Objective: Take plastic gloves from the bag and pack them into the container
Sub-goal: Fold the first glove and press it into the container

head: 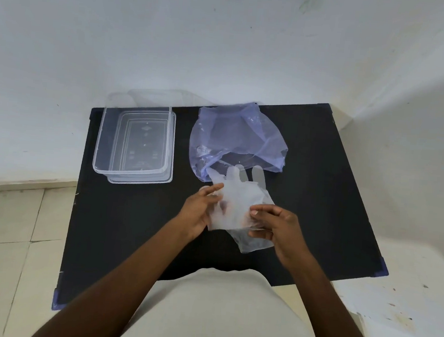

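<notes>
A thin, see-through plastic glove [241, 197] hangs between my two hands over the middle of the black table [129, 227], its fingers pointing away from me. My left hand [201, 211] pinches its left edge and my right hand [275, 226] grips its right side near the cuff. A second clear layer [252, 242] droops below my right hand. Just beyond lies the bluish plastic bag [238, 137], crumpled, its mouth facing me. The clear rectangular container [134, 140] stands open at the table's far left, with nothing inside it.
A clear lid [152, 97] lies behind the container at the table's far edge, against the white wall [226, 39]. Tiled floor [3, 230] shows to the left, paint-spotted floor to the right. My light-clothed lap [210, 315] is at the near edge.
</notes>
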